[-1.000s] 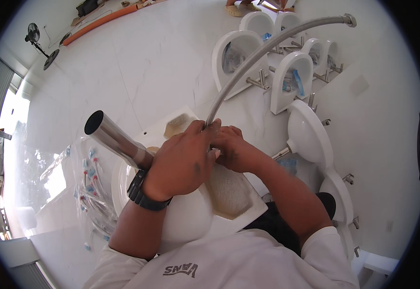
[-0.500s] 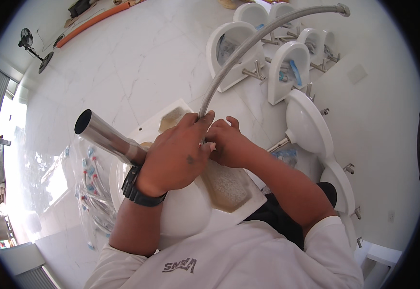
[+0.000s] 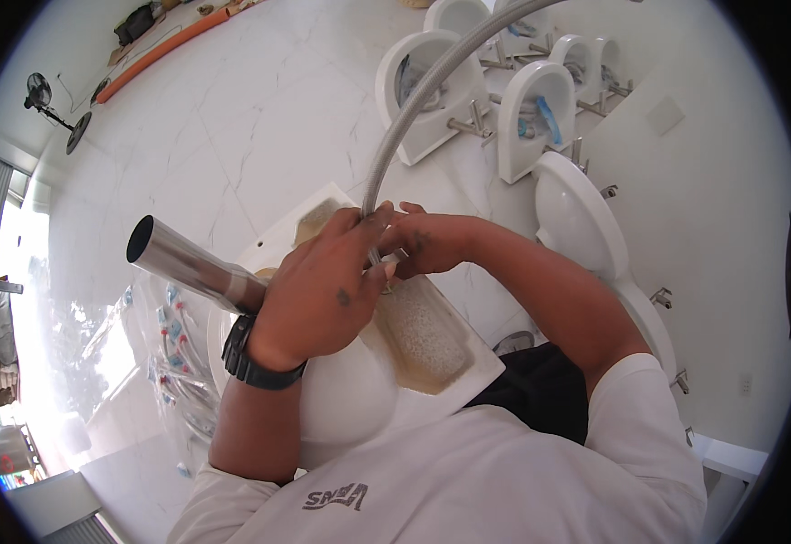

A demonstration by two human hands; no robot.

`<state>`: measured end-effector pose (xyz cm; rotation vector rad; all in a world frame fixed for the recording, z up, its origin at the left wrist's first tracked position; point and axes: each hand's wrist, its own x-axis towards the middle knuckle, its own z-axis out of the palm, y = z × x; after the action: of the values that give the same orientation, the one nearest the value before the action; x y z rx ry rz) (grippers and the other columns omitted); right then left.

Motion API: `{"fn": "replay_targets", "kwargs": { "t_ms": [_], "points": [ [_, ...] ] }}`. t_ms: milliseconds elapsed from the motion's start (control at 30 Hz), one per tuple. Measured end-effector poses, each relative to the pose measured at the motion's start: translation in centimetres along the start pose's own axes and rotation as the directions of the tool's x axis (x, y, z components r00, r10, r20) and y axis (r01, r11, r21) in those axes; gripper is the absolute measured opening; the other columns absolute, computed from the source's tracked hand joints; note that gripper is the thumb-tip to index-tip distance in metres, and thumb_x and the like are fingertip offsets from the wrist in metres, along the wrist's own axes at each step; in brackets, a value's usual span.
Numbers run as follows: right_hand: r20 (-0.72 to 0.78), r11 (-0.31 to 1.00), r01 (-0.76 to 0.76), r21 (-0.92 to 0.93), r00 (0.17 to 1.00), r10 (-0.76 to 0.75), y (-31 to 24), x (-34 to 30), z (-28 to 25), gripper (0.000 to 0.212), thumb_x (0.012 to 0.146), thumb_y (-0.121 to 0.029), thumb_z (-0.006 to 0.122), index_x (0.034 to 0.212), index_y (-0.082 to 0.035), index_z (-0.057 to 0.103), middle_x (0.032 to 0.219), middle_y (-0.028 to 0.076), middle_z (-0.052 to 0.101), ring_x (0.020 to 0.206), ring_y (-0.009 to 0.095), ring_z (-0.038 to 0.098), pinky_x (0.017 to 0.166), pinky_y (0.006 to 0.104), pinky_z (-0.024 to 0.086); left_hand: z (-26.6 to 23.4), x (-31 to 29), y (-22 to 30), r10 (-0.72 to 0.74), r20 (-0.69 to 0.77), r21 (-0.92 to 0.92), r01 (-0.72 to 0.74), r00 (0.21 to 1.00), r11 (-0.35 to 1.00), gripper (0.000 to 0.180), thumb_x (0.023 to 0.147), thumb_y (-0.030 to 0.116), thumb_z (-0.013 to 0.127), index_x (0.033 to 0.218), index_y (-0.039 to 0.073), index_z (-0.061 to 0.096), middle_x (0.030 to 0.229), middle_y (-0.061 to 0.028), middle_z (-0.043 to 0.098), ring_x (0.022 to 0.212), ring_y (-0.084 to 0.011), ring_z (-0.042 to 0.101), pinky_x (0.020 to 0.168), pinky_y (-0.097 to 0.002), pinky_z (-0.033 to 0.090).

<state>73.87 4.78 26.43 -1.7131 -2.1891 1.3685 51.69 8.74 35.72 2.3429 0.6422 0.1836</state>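
An upturned white washbasin (image 3: 477,367), its rough unglazed hollow facing up, lies in front of me. A braided metal flexible hose (image 3: 402,113) rises from it and arches to the upper right, its far end cut by the picture's top edge. My left hand (image 3: 323,286), with a black watch at the wrist, is closed around the hose's lower part. Beside it, the bent fingers of my right hand (image 3: 424,243) close at the hose's low end; the exact contact is partly hidden. A shiny steel drain pipe (image 3: 198,263) sticks out of the basin beyond my left wrist.
Several white washbasins (image 3: 536,118) with taps stand on the tiled floor at upper right; more line the right wall (image 3: 577,213). Bagged hoses (image 3: 178,363) lie at left. A black fan (image 3: 46,100) and an orange pipe (image 3: 164,54) are farther off.
My right wrist and forearm have swung higher and turned, its fingers now reaching in from the right. The hose leans slightly left, its far end rising out of view. My left hand keeps its hold.
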Motion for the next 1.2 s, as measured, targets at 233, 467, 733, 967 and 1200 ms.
{"fn": "replay_targets", "kwargs": {
  "t_ms": [233,467,733,967,1200],
  "points": [
    [-0.097,0.996,0.083,-0.027,0.992,-0.085,0.1,0.3,0.4,0.022,0.086,-0.025,0.084,0.107,-0.019,0.078,0.101,0.0,0.07,0.153,0.023,0.037,0.131,0.0642,0.006,-0.3,0.1,0.5,-0.046,0.028,0.03,0.045,0.999,0.999,0.061,0.098,0.009,0.07,0.156,0.005,0.051,0.131,-0.0171,0.062,0.107,-0.0326,0.069,0.093,-0.0432,0.056],
    [-0.036,0.978,0.119,-0.171,0.991,-0.127,-0.1,0.3,-0.5,0.022,0.088,-0.019,0.078,0.11,-0.018,0.079,0.108,-0.001,0.073,0.143,0.025,0.047,0.13,0.0669,0.008,-0.6,0.3,0.7,-0.025,0.048,-0.007,0.025,0.999,1.0,0.064,0.098,0.008,0.071,0.157,0.006,0.048,0.134,-0.019,0.06,0.108,-0.0351,0.07,0.094,-0.0441,0.056],
    [0.196,0.979,0.089,-0.183,0.979,-0.052,-1.6,1.5,-2.6,0.037,0.094,-0.022,0.076,0.13,-0.02,0.069,0.115,0.0,0.073,0.138,0.025,0.05,0.127,0.0677,0.01,-0.6,0.2,0.9,-0.055,0.053,-0.018,0.056,0.997,0.998,0.066,0.097,0.006,0.071,0.158,0.007,0.047,0.135,-0.0192,0.06,0.109,-0.0357,0.07,0.094,-0.0443,0.056],
    [0.1,0.959,0.103,-0.264,0.992,-0.079,-0.7,2.4,-1.1,0.024,0.093,-0.026,0.073,0.117,-0.021,0.079,0.102,0.001,0.074,0.129,0.023,0.061,0.128,0.0669,0.01,-0.4,0.2,0.6,-0.048,0.045,0.019,0.047,0.998,0.999,0.066,0.097,0.006,0.072,0.158,0.007,0.048,0.135,-0.0194,0.06,0.11,-0.0365,0.07,0.094,-0.0451,0.056],
    [0.094,0.961,0.141,-0.238,0.988,-0.122,-0.6,2.2,-1.4,0.024,0.089,-0.021,0.077,0.113,-0.019,0.079,0.103,0.0,0.075,0.126,0.024,0.062,0.127,0.0675,0.013,-0.5,0.3,0.7,-0.05,0.039,0.009,0.05,0.998,0.999,0.065,0.097,0.007,0.072,0.157,0.005,0.048,0.136,-0.0199,0.06,0.111,-0.0369,0.07,0.095,-0.045,0.057]
  ]
}}
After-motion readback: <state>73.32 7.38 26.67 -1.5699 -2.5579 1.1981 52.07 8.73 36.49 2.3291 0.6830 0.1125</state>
